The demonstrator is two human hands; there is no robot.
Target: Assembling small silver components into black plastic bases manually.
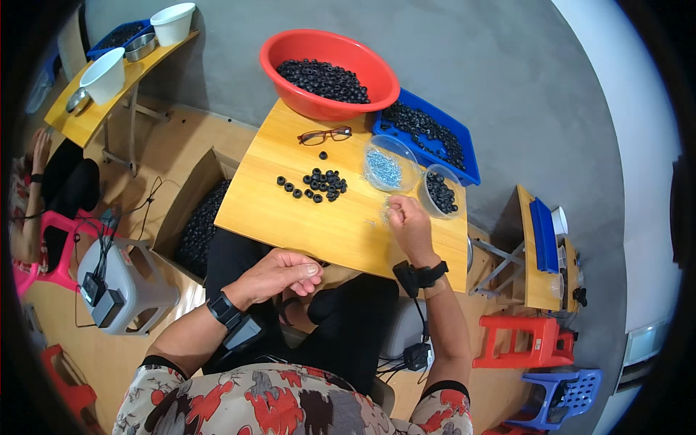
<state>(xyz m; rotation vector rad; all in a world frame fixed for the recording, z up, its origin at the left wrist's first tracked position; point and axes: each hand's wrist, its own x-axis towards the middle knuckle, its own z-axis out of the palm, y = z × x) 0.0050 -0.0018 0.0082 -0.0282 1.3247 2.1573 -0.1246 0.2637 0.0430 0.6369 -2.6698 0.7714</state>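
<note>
Short of the table's [290, 225] near edge, left hand [283, 277] is being held, thumb and fingertips narrowly pinched. Over the table's right, right hand [412, 223] is being held, fingers curled beside loose metal pieces [384, 212]. Risk: by a knuckle brush, the clear cup [444, 214], far right on the table, could be getting tipped, its black beads [440, 190] spilling. Right fingertips are being partly hidden; either hand's hold cannot be told.

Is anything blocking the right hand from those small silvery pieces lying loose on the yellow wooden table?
Nothing visible is. The person's bare right hand is right beside the small, thin, silvery pieces on the yellow wooden table; the round, clear plastic tub stands beyond them, not between.
</note>
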